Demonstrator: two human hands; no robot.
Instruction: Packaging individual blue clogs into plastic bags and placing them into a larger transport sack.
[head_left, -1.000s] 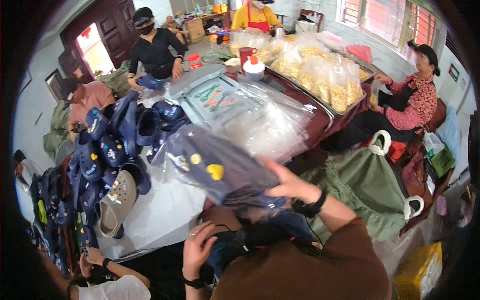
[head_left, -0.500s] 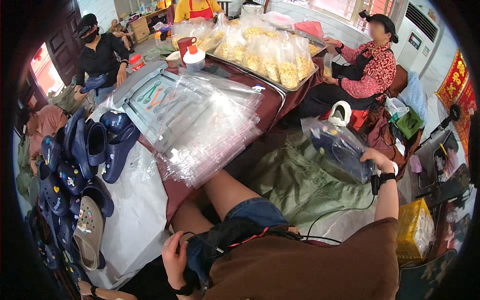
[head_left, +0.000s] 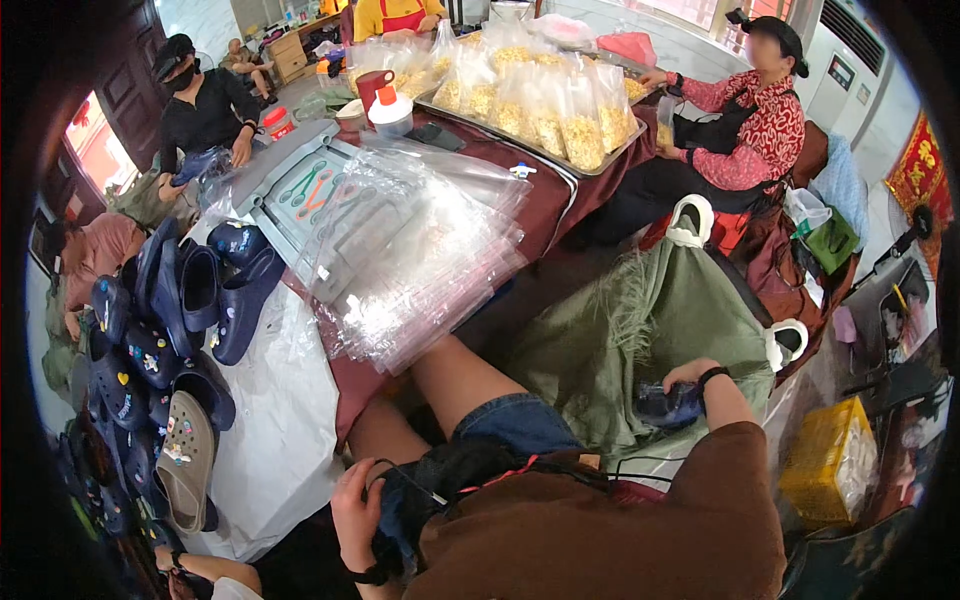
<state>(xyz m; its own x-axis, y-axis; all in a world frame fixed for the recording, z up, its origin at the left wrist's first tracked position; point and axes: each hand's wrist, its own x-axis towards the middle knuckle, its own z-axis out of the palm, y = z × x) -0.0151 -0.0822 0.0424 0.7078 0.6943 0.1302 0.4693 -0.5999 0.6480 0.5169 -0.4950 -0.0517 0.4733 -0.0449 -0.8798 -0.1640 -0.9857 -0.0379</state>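
I am lowering a bagged navy clog (head_left: pixel 668 404), clenched in my right hand (head_left: pixel 690 378), into the green sack (head_left: pixel 660 320); my left hand (head_left: pixel 356 512) is resting, fingers curled on my lap. Next, releasing requires clearing the sack's rim.

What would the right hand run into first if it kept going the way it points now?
Probably the big olive-green bag. The right hand holds a bagged dark blue shoe at the bag's lower edge and points into the cloth, though depth is hard to judge.
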